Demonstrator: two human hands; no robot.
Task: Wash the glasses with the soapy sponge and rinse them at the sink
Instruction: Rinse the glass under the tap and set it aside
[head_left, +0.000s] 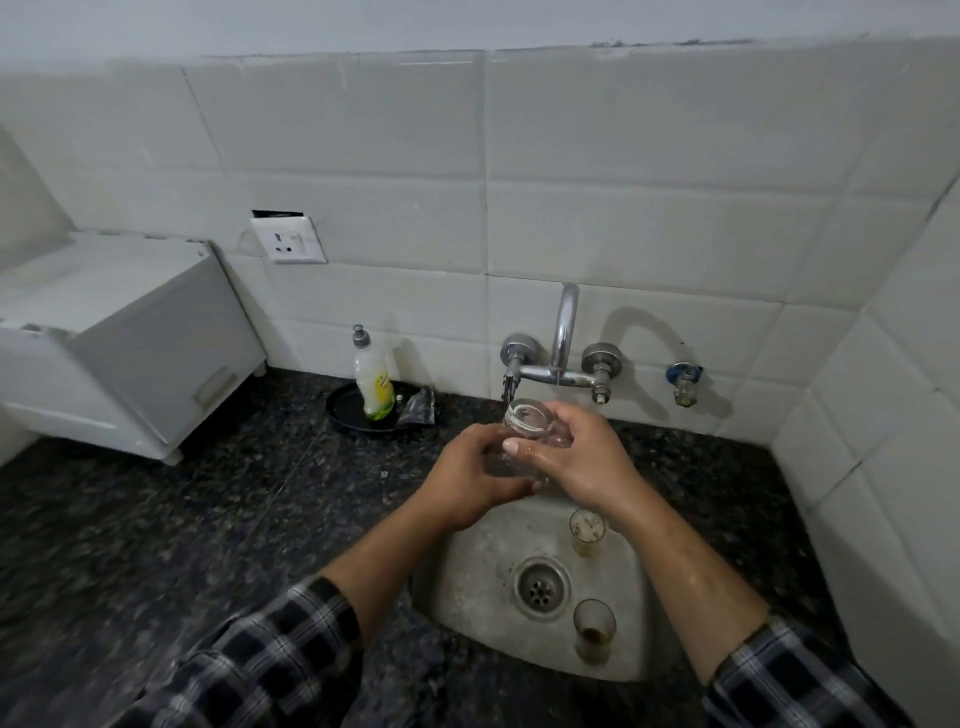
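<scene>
While under tap (563, 327), tilted glass (527, 423) in left hand (478, 473) and right hand (582, 457), fingers (558, 413) curled round it.

A single wide-angle camera sits on the person's head, facing forward and down, close over the sink (467, 571), the tiled wall (623, 156) filling the upper half.

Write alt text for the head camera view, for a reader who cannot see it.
A person's left hand and right hand hold a clear glass below the wall tap, over a small sink. Two used glasses stand upright in the sink beside the drain; a dish soap bottle stands on the dark counter to the left.
</scene>
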